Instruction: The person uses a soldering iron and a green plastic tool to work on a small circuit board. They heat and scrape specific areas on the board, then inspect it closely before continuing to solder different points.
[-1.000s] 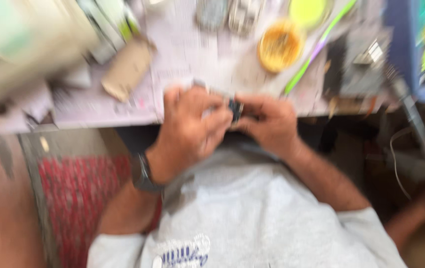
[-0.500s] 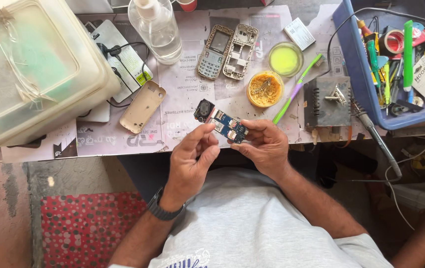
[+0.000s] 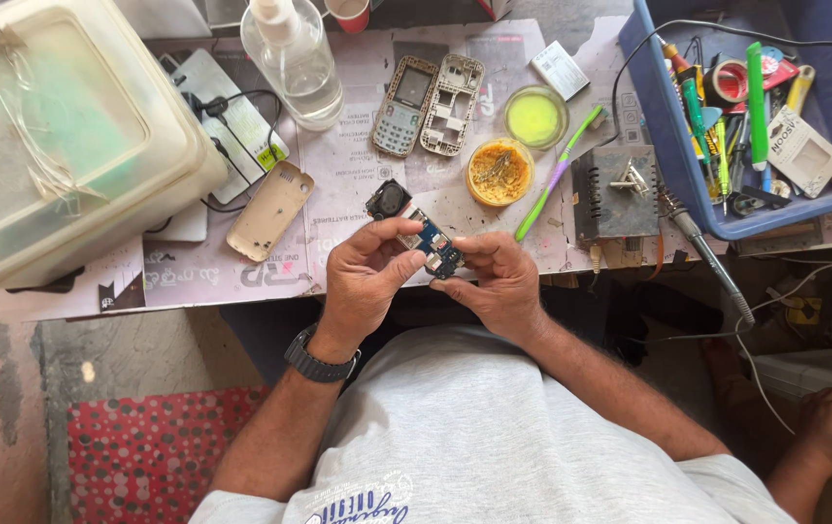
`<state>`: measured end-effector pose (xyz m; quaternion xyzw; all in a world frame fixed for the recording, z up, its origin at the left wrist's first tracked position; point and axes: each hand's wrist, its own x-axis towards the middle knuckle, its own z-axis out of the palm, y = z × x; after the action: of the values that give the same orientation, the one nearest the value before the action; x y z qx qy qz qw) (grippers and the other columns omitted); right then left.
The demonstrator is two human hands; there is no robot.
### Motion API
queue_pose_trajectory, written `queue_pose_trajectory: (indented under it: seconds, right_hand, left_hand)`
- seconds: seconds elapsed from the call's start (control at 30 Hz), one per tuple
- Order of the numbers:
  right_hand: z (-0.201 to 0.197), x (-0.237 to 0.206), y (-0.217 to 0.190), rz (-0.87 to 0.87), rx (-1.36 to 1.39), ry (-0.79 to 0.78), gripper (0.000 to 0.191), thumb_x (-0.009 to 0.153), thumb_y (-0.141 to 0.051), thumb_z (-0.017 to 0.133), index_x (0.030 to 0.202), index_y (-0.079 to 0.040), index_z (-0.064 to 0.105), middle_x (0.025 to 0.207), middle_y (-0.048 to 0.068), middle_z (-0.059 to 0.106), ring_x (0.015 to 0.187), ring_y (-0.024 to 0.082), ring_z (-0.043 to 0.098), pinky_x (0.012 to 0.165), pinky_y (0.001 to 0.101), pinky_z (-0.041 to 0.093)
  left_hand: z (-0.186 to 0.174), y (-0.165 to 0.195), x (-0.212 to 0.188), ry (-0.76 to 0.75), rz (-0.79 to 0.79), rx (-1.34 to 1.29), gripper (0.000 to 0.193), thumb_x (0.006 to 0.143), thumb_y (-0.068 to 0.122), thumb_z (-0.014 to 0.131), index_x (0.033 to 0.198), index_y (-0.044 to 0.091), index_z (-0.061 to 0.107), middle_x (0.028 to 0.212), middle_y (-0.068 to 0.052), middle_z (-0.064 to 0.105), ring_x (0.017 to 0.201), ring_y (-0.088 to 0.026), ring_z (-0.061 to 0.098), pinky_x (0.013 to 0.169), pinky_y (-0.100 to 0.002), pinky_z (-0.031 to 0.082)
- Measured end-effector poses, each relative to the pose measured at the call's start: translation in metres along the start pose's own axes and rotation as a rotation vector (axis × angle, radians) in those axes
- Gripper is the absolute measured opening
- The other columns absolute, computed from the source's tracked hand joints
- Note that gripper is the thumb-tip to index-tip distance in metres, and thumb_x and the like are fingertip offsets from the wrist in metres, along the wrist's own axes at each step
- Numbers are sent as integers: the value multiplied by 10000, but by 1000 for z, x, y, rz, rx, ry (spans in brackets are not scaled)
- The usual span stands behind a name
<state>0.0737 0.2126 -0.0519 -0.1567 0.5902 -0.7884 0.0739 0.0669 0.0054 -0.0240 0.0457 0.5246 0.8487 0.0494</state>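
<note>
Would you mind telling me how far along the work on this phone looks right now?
Done: the phone is apart; its keypad front, inner frame and beige back cover lie separately on the table. In hand: the left hand and right hand together hold the bare circuit board. Left: nothing is refitted, and the soldering iron lies untouched.

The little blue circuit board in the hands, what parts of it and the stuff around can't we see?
- Circuit board: middle covered by left hand and right hand; its parts are too small to tell, head view.
- Blue bin: cut off by the top and right edges.
- Clear plastic box: cloudy lid hides the contents.
</note>
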Motion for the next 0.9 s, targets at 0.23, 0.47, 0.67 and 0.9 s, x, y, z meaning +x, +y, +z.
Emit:
queue_pose_trajectory:
  seconds: [0.23, 0.47, 0.67, 0.9]
  right_hand:
    - [2, 0, 0, 32, -44, 5, 469, 913, 97, 750, 1298, -26, 512, 1228, 141, 694, 1170, 174, 697, 983, 333, 633]
    - [2, -1, 1, 26, -41, -28, 501, 912, 83, 771, 1328, -25, 514, 1249, 146, 693, 1180, 184, 696, 1011, 354, 626]
    - [7, 9, -12, 32, -173, -63, 595, 875, 66, 808, 1375, -25, 500, 1278, 147, 683, 1189, 188, 698, 1012, 356, 636]
    - [2, 15, -15, -215, -289, -54, 640, 930, 11, 857, 1426, -64, 460, 1337, 108, 633, 1071, 124, 686, 859, 273, 629]
  left_hand:
    - [-5, -2, -7, -88, 4, -112, 267, 952, -70, 723, 1210, -18, 682, 1144, -87, 735, 1051, -131, 702, 953, -269, 600]
    - [-6, -10, -9, -11, -6, -12, 211, 974, -62, 735, 1180, -38, 696, 1106, -98, 734, 997, -125, 706, 891, -255, 594]
    - [-2, 3, -3, 25, 20, -4, 219, 964, -57, 724, 1179, -44, 681, 1078, -92, 739, 990, -122, 715, 897, -256, 608]
    - [-2, -1, -9, 80, -22, -25, 214, 1015, -88, 700, 1223, -47, 672, 1114, -79, 723, 1018, -111, 704, 928, -240, 595]
